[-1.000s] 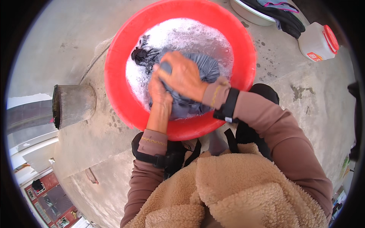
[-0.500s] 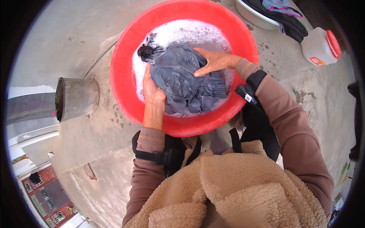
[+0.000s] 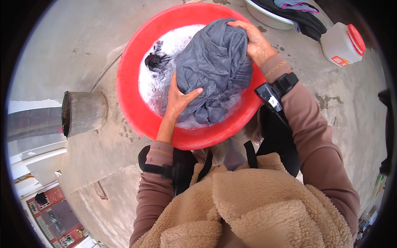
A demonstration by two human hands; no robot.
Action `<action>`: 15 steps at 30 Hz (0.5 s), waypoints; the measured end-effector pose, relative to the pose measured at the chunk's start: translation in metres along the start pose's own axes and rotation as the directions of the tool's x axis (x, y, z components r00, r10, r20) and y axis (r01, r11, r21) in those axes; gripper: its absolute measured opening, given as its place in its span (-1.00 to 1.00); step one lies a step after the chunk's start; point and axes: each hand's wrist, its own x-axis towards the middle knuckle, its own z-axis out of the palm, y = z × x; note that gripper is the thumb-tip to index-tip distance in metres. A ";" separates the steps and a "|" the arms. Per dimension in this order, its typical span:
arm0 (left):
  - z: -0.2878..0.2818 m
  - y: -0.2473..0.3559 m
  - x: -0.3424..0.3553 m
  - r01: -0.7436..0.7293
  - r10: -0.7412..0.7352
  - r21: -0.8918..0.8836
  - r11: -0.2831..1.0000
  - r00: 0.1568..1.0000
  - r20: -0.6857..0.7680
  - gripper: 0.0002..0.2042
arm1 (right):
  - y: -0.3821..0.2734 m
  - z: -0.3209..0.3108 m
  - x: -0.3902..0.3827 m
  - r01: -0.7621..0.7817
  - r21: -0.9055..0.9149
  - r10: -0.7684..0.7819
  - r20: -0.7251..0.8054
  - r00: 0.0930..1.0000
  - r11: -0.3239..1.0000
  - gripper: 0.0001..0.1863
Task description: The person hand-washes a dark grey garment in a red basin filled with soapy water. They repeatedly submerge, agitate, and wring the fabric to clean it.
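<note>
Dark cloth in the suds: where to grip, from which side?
Probably take the dark cloth by its bunched middle, pinched from above and its left: the clump shows above the foam, and only foam lies between it and the red basin there. The grey garment sits close on its right.

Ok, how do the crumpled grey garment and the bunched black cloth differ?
The crumpled grey fabric garment looks far larger than the bunched black cloth. The left hand and right hand hold the grey garment, while the black cloth lies untouched amid white suds. Both look wet.
</note>
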 end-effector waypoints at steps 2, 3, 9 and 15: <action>0.003 0.010 -0.004 0.111 -0.107 0.138 0.984 0.994 -0.040 -0.25 | -0.002 -0.005 0.002 -0.053 -0.004 0.053 0.008 0.999 0.999 -0.85; 0.001 0.016 -0.006 0.144 -0.144 -0.005 0.990 0.987 -0.070 -0.41 | -0.004 -0.009 0.004 0.007 -0.099 -0.016 -0.093 0.996 0.995 -0.86; -0.048 0.039 0.017 0.457 -0.566 -0.608 0.649 0.824 0.015 -0.62 | -0.004 -0.051 0.026 0.031 -0.765 -0.250 -0.172 0.953 0.643 -0.75; -0.024 -0.018 0.060 0.396 -0.288 0.391 0.831 0.907 -0.306 0.01 | 0.066 -0.054 0.042 0.111 -0.926 -0.182 0.187 0.966 -0.361 -0.01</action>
